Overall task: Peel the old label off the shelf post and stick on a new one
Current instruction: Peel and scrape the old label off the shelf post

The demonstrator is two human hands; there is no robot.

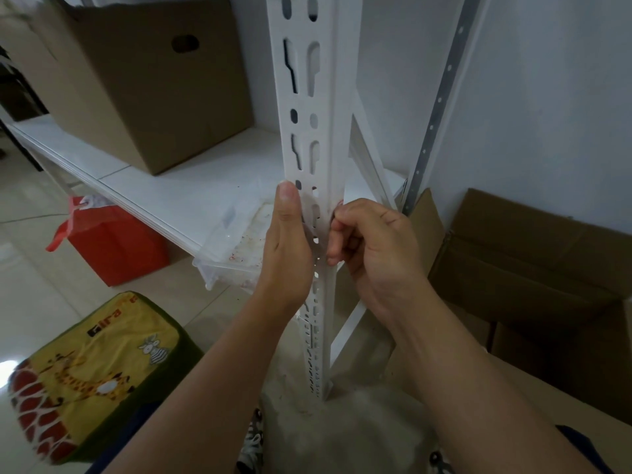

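A white slotted metal shelf post (309, 107) runs upright through the middle of the view. My left hand (287, 248) grips its left face at shelf height, thumb pointing up along the edge. My right hand (369, 241) is at the post's right corner with its fingers curled, fingertips pressed against the edge. A small reddish scrap (339, 202) shows just above those fingertips; whether it is the label I cannot tell. No clear label is visible on the post.
A white shelf board (164, 186) carries a large cardboard box (143, 80) and a clear plastic tray (236, 241). Below are a red bag (113, 241), a yellow giraffe-print cushion (99, 374), and open cardboard boxes (533, 268) at right.
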